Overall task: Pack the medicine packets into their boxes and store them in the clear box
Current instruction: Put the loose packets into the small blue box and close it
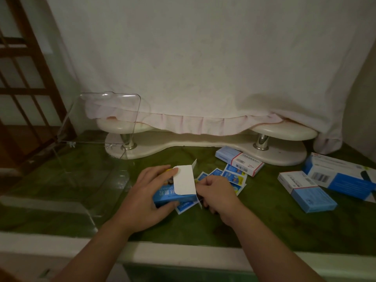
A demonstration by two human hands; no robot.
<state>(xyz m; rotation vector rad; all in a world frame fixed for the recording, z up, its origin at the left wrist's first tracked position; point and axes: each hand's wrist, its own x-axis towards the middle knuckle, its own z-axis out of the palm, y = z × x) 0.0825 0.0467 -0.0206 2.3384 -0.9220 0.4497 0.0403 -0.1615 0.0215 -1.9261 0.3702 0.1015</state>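
Head view: the left hand (pixel 149 195) grips the blue medicine box (pixel 173 197) w/ thumb below and fingers (pixel 162 171) over the top, prob. to keep it steady just above the green surface (pixel 254 220), while its white end flap (pixel 184 183) stands open toward the right hand (pixel 218 195). The right hand's fingers are curled together at the box's open end; I cannot tell if they pinch a packet or the flap edge. Loose blue medicine packets (pixel 234 177) lie just beside the opening, so feeding them in is short work, and the clear box (pixel 87 159) waits open at the left, w/ three other boxes (pixel 307 192) at the right.
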